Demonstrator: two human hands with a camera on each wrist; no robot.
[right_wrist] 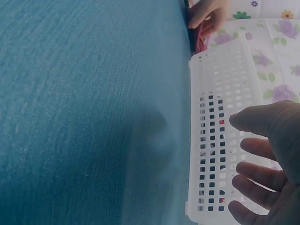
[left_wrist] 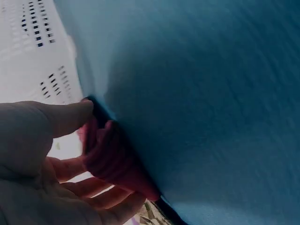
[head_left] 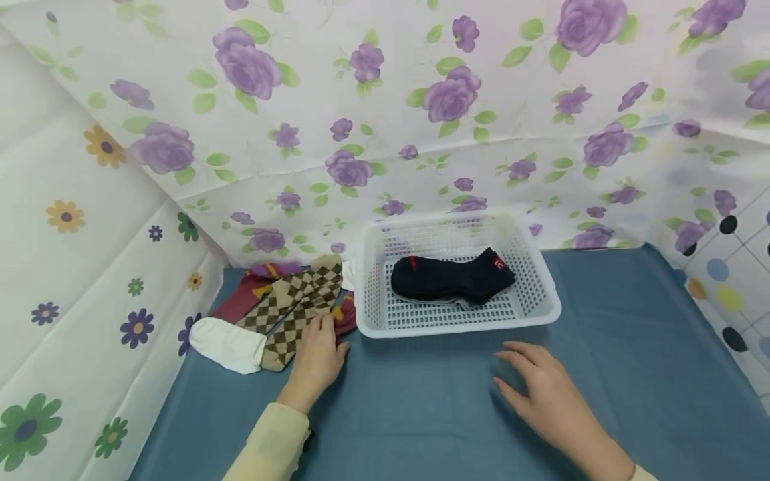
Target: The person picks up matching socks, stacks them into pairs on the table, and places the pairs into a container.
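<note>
My left hand [head_left: 317,357] is at the near side of a pile of socks, left of the white basket [head_left: 457,329]. In the left wrist view its thumb and fingers close around a bunched maroon sock [left_wrist: 115,159]; in the head view the hand hides much of that sock. Brown-and-beige checkered socks [head_left: 301,327] and a white sock [head_left: 228,345] lie beside it. Inside the basket is a dark navy pair of socks [head_left: 451,279] with red marks. My right hand [head_left: 544,394] hovers in front of the basket's right part, fingers spread and holding nothing.
Another maroon sock [head_left: 237,300] with purple and yellow parts lies at the back left of the pile. The blue tabletop [head_left: 421,401] is bordered by a flowered back sheet [head_left: 397,133] and patterned side sheets. A small dark object shows beside the left sleeve [head_left: 271,441].
</note>
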